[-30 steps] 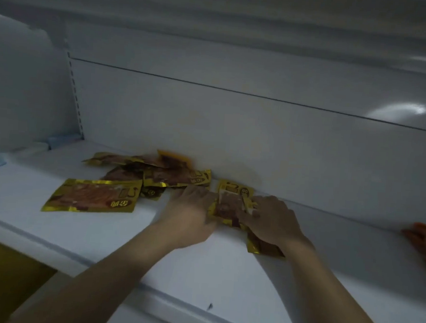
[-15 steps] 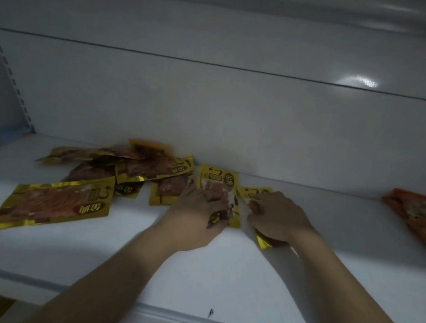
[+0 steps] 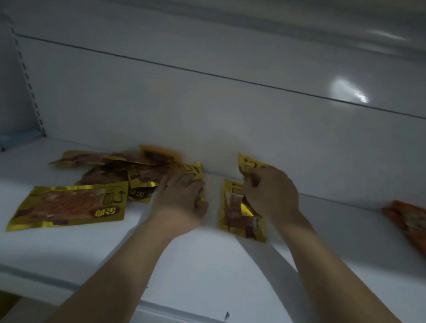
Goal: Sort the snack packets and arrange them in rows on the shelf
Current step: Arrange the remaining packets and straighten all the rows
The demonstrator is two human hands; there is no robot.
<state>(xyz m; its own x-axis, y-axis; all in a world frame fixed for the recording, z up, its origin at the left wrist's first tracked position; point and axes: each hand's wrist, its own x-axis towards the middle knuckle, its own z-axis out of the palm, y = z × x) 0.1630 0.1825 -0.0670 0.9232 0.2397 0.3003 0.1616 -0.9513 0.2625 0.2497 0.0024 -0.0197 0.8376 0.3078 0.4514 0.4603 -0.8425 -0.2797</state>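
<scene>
Now grips a gold packet (image 3: 249, 165) in the right hand (image 3: 271, 190), fingers (image 3: 251, 186) curled round it, tilted up by the back wall just above a flat packet (image 3: 238, 213) on the shelf (image 3: 200, 261). Rests the left hand (image 3: 181, 197), fingers relaxed, on the pile (image 3: 121, 166) at its right edge. Has a big packet (image 3: 70, 204) lying in front of the pile, orange packets (image 3: 414, 223) far right

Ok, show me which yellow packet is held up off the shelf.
The small packet pinched in the right hand, up near the back wall; the others lie on the shelf.
</scene>
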